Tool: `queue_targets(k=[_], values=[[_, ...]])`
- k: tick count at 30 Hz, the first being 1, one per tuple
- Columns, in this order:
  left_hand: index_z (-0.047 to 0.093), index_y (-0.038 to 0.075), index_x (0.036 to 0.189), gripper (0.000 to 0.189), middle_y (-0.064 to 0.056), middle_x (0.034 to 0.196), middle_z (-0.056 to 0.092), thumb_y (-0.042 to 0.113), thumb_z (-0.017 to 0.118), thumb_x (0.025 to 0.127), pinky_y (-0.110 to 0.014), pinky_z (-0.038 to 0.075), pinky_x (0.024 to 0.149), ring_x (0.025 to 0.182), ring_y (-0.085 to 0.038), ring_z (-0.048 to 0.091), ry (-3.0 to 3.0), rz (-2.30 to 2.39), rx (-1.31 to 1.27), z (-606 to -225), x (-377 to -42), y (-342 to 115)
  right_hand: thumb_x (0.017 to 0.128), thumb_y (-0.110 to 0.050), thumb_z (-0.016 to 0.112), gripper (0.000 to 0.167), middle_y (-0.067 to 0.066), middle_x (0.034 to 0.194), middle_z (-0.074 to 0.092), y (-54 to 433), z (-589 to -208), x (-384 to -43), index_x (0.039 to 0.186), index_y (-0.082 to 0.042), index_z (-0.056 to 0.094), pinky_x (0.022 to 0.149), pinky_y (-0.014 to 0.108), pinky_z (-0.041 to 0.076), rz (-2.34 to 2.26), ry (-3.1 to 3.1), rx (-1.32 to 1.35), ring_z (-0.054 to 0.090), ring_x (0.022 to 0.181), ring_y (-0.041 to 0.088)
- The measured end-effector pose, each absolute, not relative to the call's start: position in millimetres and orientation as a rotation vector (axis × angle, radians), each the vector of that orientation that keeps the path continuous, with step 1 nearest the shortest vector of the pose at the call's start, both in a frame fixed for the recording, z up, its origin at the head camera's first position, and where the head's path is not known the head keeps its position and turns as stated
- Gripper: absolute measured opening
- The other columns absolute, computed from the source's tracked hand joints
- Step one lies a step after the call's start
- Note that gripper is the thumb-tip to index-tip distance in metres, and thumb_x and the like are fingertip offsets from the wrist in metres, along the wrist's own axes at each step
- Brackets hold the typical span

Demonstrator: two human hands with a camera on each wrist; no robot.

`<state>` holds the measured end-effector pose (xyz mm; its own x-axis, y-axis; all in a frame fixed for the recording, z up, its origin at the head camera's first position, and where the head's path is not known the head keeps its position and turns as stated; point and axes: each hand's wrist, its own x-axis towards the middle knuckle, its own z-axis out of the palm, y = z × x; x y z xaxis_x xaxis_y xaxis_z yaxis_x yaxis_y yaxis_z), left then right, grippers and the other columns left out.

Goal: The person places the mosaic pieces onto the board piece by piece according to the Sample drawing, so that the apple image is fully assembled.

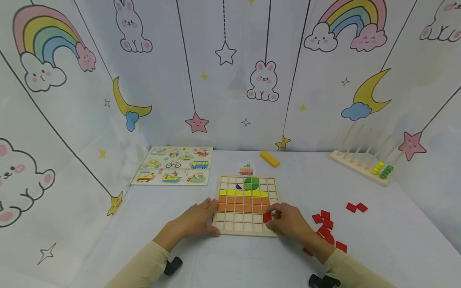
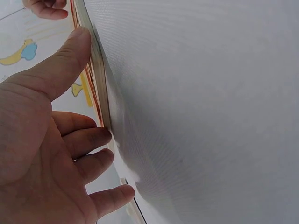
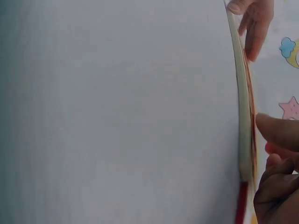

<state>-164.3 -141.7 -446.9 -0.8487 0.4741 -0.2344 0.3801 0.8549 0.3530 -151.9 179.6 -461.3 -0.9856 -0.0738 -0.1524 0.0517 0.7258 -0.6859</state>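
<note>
A wooden grid board [image 1: 237, 228] lies on the table with rows of orange tiles [image 1: 239, 204], a jagged yellow row [image 1: 245, 193], green pieces [image 1: 251, 183] and a small dark blue piece [image 1: 239, 187]. My right hand [image 1: 289, 220] pinches a red square tile [image 1: 267, 217] at the right end of the row below the orange, thumb and index at its sides. My left hand [image 1: 196, 222] lies against the board's left edge, fingers extended, thumb at the lower left corner. In the left wrist view, the left fingertips [image 2: 103, 135] are at the board's side.
Several loose red tiles [image 1: 327, 224] lie right of the board, near the right forearm. A small picture card [image 1: 246, 169] and a yellow block [image 1: 270, 159] sit behind it. A vehicle puzzle [image 1: 173, 165] stands back left, a peg rack with beads [image 1: 360, 167] back right.
</note>
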Motion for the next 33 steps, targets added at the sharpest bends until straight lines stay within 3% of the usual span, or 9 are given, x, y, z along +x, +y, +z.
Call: queue_targets(k=[5,10,16,18,21,29,33], values=[[0.036,0.006,0.158,0.099,-0.011,0.163,0.037,0.05,0.082,0.083,-0.059,0.029,0.12,0.154,-0.032,0.028,2.712,0.427,0.642,-446,-165,-142,0.088,-0.022,0.08,0.039,0.005,0.097,0.06,220,-440,-158,0.125,-0.013,0.07,0.057,0.029,0.05,-1.152,2.795,-0.055,0.054,0.084,0.021],[0.035,0.007,0.158,0.099,-0.011,0.164,0.036,0.05,0.082,0.083,-0.059,0.029,0.121,0.154,-0.031,0.028,2.716,0.429,0.637,-447,-165,-143,0.098,-0.025,0.068,0.041,0.016,0.107,0.064,304,-431,-171,0.133,-0.003,0.063,0.062,0.03,0.052,-0.997,2.977,-0.044,0.057,0.088,0.027],[0.035,0.006,0.158,0.1,-0.012,0.164,0.036,0.051,0.081,0.083,-0.059,0.029,0.121,0.154,-0.031,0.028,2.691,0.444,0.651,-450,-162,-143,0.099,-0.011,0.056,0.047,0.042,0.133,0.045,407,-434,-170,0.142,0.005,0.051,0.082,0.056,0.055,-0.826,2.86,0.124,0.048,0.112,0.054],[0.035,0.006,0.158,0.099,-0.011,0.164,0.036,0.051,0.082,0.083,-0.058,0.029,0.121,0.154,-0.031,0.028,2.691,0.443,0.65,-449,-162,-143,0.096,-0.007,0.054,0.051,0.046,0.138,0.037,427,-437,-169,0.145,0.006,0.046,0.087,0.067,0.05,-0.807,2.783,0.139,0.04,0.118,0.061],[0.035,0.007,0.158,0.099,-0.011,0.164,0.036,0.051,0.081,0.083,-0.058,0.029,0.121,0.154,-0.031,0.028,2.698,0.436,0.649,-449,-163,-143,0.096,-0.009,0.059,0.051,0.047,0.136,0.04,444,-442,-169,0.144,0.006,0.048,0.088,0.072,0.046,-0.765,2.748,0.116,0.038,0.118,0.062],[0.035,0.007,0.159,0.099,-0.012,0.164,0.036,0.05,0.082,0.083,-0.058,0.029,0.121,0.154,-0.031,0.028,2.7,0.443,0.651,-448,-166,-143,0.093,-0.026,0.074,0.053,0.031,0.109,0.058,456,-449,-166,0.127,0.009,0.053,0.075,0.047,0.054,-0.762,2.792,0.223,0.053,0.098,0.044],[0.035,0.007,0.158,0.099,-0.012,0.163,0.036,0.05,0.082,0.082,-0.058,0.029,0.121,0.153,-0.032,0.028,2.703,0.447,0.653,-447,-166,-143,0.092,-0.029,0.076,0.052,0.027,0.105,0.06,458,-450,-164,0.119,0.008,0.051,0.075,0.045,0.053,-0.778,2.816,0.247,0.054,0.095,0.041]])
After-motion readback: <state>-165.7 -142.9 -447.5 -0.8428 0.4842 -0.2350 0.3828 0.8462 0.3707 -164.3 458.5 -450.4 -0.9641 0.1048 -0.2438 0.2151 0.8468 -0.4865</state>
